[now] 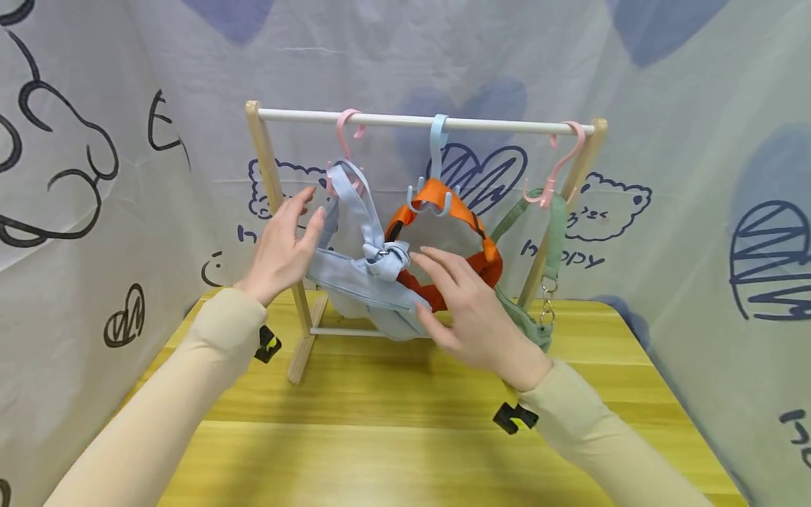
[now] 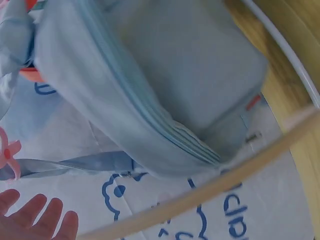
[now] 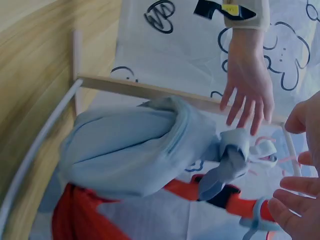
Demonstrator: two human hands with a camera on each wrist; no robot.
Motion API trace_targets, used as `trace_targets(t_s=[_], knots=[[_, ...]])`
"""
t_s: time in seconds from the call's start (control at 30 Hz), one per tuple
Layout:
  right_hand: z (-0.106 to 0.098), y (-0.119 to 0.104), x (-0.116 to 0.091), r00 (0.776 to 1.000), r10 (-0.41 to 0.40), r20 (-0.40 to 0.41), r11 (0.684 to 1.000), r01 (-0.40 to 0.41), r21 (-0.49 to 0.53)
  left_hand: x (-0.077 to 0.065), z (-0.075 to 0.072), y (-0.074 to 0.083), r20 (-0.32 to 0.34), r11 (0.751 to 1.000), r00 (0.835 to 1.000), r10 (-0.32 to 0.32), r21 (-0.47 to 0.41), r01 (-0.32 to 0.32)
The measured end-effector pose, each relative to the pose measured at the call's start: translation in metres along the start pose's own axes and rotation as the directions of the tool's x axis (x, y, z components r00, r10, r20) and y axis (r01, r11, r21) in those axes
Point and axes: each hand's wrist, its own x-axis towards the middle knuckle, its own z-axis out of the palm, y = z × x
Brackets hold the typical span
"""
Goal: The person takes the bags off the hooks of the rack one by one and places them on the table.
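Note:
A light blue bag [image 1: 361, 282] hangs by its strap from a pink hook [image 1: 343, 134] on the left of a small rack. Its strap is gathered in a knot with a buckle near the top; the zipper shows in the left wrist view. My left hand [image 1: 285, 243] is raised beside the strap, fingers spread and holding nothing. At the bag's right end is my right hand [image 1: 472, 306], fingers extended and slightly bent, with nothing gripped. In the right wrist view, the bag [image 3: 125, 150] hangs apart from the right hand [image 3: 302, 200].
An orange-red bag [image 1: 486, 271] hangs on a blue hook [image 1: 437, 144] mid-rod, behind the right hand. Farther right, a green bag [image 1: 554, 236] hangs on another pink hook [image 1: 564, 162]. The rack has a white rod [image 1: 393, 119] and wooden posts, standing on a wooden table [image 1: 367, 451] before a printed cloth.

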Motion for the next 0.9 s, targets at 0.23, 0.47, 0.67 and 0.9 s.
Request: trace_targets(t_s=[0.23, 0.47, 0.67, 0.9], knots=[[0.016, -0.007, 0.043, 0.999, 0.025, 0.035, 1.000, -0.026, 0.014, 0.027, -0.001, 0.008, 0.088, 0.983, 0.994, -0.063, -0.166, 0.077], [0.029, -0.012, 0.070, 0.968, 0.211, 0.136, 0.947, -0.237, 0.215, 0.049, 0.002, 0.015, 0.121, 0.962, 0.984, -0.129, -0.226, 0.154], [0.038, -0.009, 0.085, 0.907, 0.347, 0.239, 0.843, -0.413, 0.345, 0.056, 0.006, 0.012, 0.144, 0.953, 0.983, -0.112, -0.266, 0.147], [0.043, -0.007, 0.102, 0.875, 0.435, 0.212, 0.779, -0.484, 0.398, 0.058, 0.000, 0.011, 0.169, 0.951, 0.974, -0.154, -0.242, 0.193]])
